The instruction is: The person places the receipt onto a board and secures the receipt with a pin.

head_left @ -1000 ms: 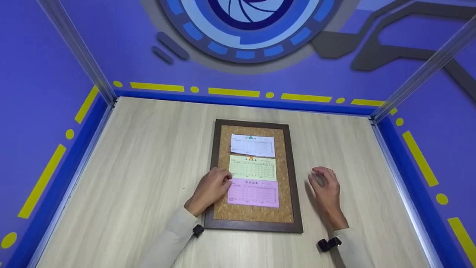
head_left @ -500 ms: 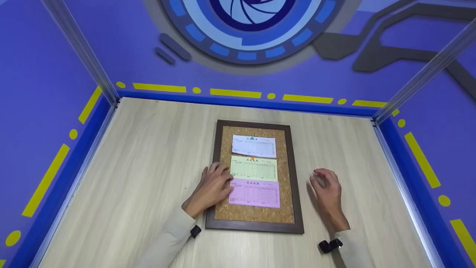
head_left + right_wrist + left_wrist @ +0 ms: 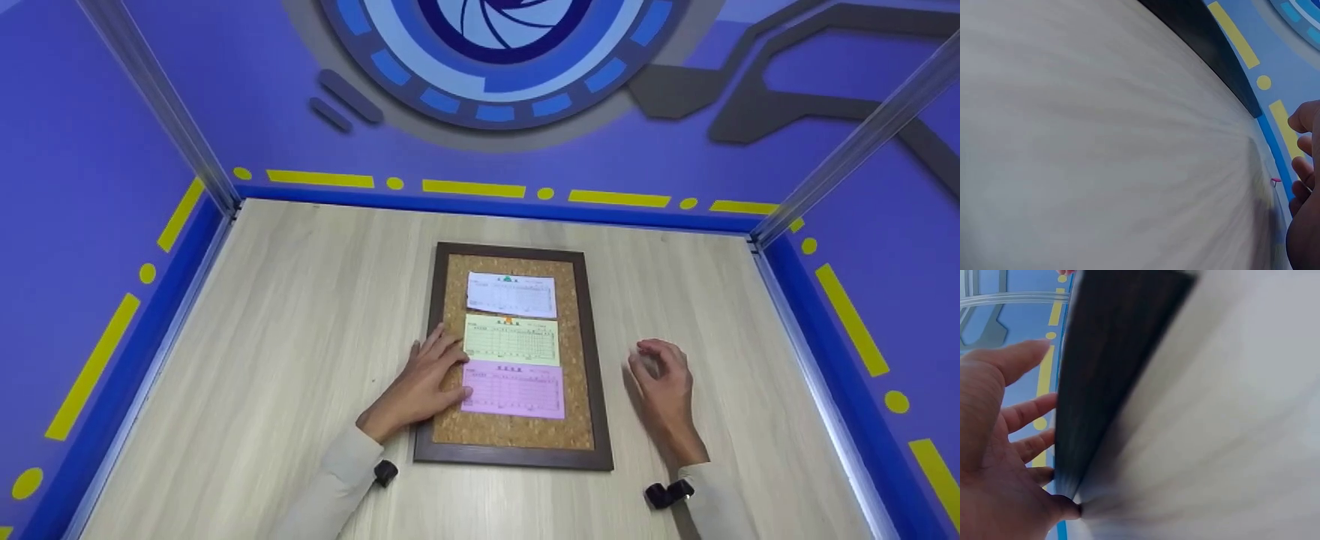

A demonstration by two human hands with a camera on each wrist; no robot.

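A cork board with a dark brown frame [image 3: 514, 456] lies on the table. Three printed paper slips run down it: a white slip [image 3: 511, 298] under a green pin [image 3: 508, 278], a yellow slip [image 3: 511, 345] under an orange pin [image 3: 508, 320], and a pink slip [image 3: 513, 394] lowest. My left hand [image 3: 416, 386] spreads over the board's left side, thumb and a fingertip at the pink slip's left edge. Right of the board, my right hand [image 3: 666, 397] hovers with bent fingers, thumb and index apart. A small pink pin [image 3: 1276, 180] shows near its fingers in the right wrist view.
Blue walls [image 3: 480, 161] with yellow dashes enclose the light wood table [image 3: 315, 300] at the back and on both sides. Metal posts [image 3: 862, 142] stand at the back corners. Each wrist carries a small black camera [image 3: 385, 473].
My left hand's fingers have straightened and spread from a bunched pose, its thumb moving down along the pink slip's edge. The right hand has shifted very slightly to the right. The slips have stayed put.
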